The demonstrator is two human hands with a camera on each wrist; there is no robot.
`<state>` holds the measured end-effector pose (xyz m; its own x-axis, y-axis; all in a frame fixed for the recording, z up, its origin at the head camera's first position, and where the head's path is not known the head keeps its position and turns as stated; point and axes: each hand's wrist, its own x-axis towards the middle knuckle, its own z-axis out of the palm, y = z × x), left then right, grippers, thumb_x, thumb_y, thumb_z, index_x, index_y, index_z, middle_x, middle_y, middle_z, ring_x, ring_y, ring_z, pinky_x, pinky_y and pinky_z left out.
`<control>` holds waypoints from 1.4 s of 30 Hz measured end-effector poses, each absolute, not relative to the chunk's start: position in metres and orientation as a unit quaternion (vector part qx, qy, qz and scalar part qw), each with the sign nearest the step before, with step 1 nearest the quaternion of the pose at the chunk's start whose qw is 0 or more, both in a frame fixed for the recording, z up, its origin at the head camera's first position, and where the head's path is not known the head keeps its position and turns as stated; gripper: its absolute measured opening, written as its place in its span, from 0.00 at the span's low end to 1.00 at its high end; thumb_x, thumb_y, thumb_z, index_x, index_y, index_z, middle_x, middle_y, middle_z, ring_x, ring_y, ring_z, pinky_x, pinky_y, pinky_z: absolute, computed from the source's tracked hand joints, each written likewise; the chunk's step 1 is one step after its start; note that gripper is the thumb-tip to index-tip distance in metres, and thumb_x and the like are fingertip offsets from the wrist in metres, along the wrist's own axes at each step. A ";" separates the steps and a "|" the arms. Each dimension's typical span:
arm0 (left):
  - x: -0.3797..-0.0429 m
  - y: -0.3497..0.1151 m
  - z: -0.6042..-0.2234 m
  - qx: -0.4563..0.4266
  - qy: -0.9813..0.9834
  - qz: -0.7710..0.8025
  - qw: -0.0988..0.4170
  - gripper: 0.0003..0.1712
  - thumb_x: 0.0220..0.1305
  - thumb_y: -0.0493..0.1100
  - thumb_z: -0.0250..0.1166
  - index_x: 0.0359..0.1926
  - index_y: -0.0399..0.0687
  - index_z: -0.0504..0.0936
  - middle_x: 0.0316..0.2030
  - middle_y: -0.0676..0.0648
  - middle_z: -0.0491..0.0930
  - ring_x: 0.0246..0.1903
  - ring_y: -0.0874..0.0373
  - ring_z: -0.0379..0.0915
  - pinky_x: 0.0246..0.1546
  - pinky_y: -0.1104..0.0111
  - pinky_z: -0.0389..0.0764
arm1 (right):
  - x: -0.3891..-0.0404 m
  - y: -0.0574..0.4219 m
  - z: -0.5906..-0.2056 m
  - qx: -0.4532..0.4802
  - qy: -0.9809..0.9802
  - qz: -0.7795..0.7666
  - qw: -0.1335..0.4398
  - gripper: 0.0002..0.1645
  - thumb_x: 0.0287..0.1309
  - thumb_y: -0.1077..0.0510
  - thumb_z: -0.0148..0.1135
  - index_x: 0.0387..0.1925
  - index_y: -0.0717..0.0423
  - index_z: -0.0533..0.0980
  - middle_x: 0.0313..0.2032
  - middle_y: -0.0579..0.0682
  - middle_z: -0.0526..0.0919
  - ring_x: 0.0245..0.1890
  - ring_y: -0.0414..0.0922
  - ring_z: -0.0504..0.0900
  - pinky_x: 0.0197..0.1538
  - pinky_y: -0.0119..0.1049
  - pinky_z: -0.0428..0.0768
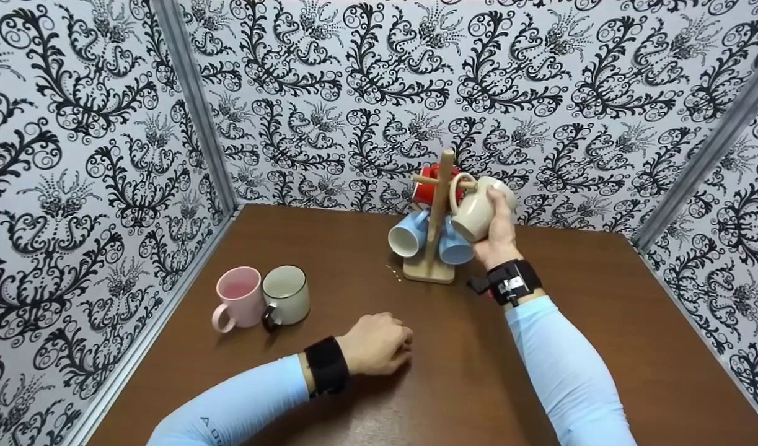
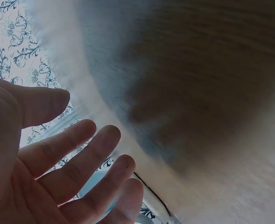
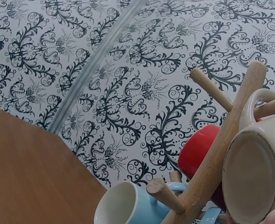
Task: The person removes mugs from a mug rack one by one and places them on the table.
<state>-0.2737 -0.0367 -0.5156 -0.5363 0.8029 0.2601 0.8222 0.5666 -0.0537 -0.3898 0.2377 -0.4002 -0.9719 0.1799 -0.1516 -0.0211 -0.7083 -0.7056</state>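
Your right grip [image 1: 497, 229] has its fingers curled round the cream mug [image 1: 476, 214], just right of the wooden mug stand [image 1: 439, 210], and the handle looks to be around the upper peg [image 3: 270, 108] there. Snug spot tbh: one blue mug [image 1: 456, 248] hangs below yours, another blue mug [image 1: 408, 235] hangs left of the stand, and the red mug [image 1: 423, 193] is up behind it. Patterned back wall [image 1: 329, 93] is close behind the stand too. Your left grip [image 1: 379, 344] is relaxed, fingers slightly apart, in front of the stand; can't tell if it touches the desk [image 1: 471, 371]. You've got bare wood in front of the stand and off to its right. Pink mug [image 1: 239, 303] and grey-white mug [image 1: 290, 297] stand side by side, well left of the stand.
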 end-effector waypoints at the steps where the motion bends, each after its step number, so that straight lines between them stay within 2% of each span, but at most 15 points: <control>1: -0.274 -0.037 -0.516 -0.464 -0.876 -0.037 0.129 0.08 0.63 0.56 0.71 0.35 0.60 0.86 0.33 0.58 0.84 0.34 0.56 0.81 0.26 0.61 0.81 | -0.389 0.238 -0.400 -0.107 -0.380 0.917 0.056 0.47 0.58 0.38 0.75 0.73 0.41 0.63 0.63 0.52 0.76 0.57 0.52 0.80 0.51 0.48 0.85; 11: -0.272 -0.035 -0.516 -0.459 -0.879 -0.036 0.127 0.08 0.63 0.56 0.71 0.34 0.61 0.86 0.32 0.59 0.84 0.34 0.56 0.81 0.26 0.60 0.82 | -0.386 0.238 -0.398 -0.119 -0.385 0.913 0.056 0.50 0.55 0.37 0.76 0.73 0.41 0.63 0.64 0.52 0.76 0.59 0.52 0.79 0.53 0.48 0.85; 21: -0.271 -0.033 -0.515 -0.460 -0.878 -0.034 0.130 0.07 0.60 0.54 0.72 0.32 0.60 0.86 0.30 0.59 0.84 0.33 0.55 0.81 0.27 0.62 0.81 | -0.384 0.237 -0.397 -0.081 -0.372 0.922 0.068 0.43 0.59 0.41 0.74 0.70 0.43 0.64 0.63 0.53 0.76 0.55 0.52 0.81 0.51 0.47 0.85; 36: -0.272 -0.033 -0.517 -0.461 -0.877 -0.035 0.130 0.08 0.60 0.54 0.72 0.30 0.59 0.86 0.30 0.58 0.84 0.33 0.55 0.81 0.27 0.60 0.82 | -0.383 0.242 -0.397 -0.092 -0.374 0.920 0.071 0.51 0.53 0.41 0.78 0.72 0.44 0.62 0.64 0.52 0.76 0.57 0.51 0.80 0.55 0.47 0.84; 42: -0.270 -0.033 -0.517 -0.462 -0.877 -0.031 0.130 0.09 0.61 0.55 0.71 0.30 0.59 0.85 0.29 0.58 0.83 0.33 0.55 0.81 0.27 0.61 0.82 | -0.380 0.243 -0.398 -0.090 -0.390 0.913 0.083 0.48 0.53 0.41 0.78 0.70 0.43 0.63 0.64 0.52 0.76 0.58 0.52 0.79 0.54 0.47 0.84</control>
<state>-0.2701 -0.0330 -0.5165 -0.5395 0.8018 0.2570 0.8179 0.5716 -0.0665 -0.3805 0.2432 -0.3975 -0.9699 0.2224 -0.0990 -0.0824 -0.6826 -0.7261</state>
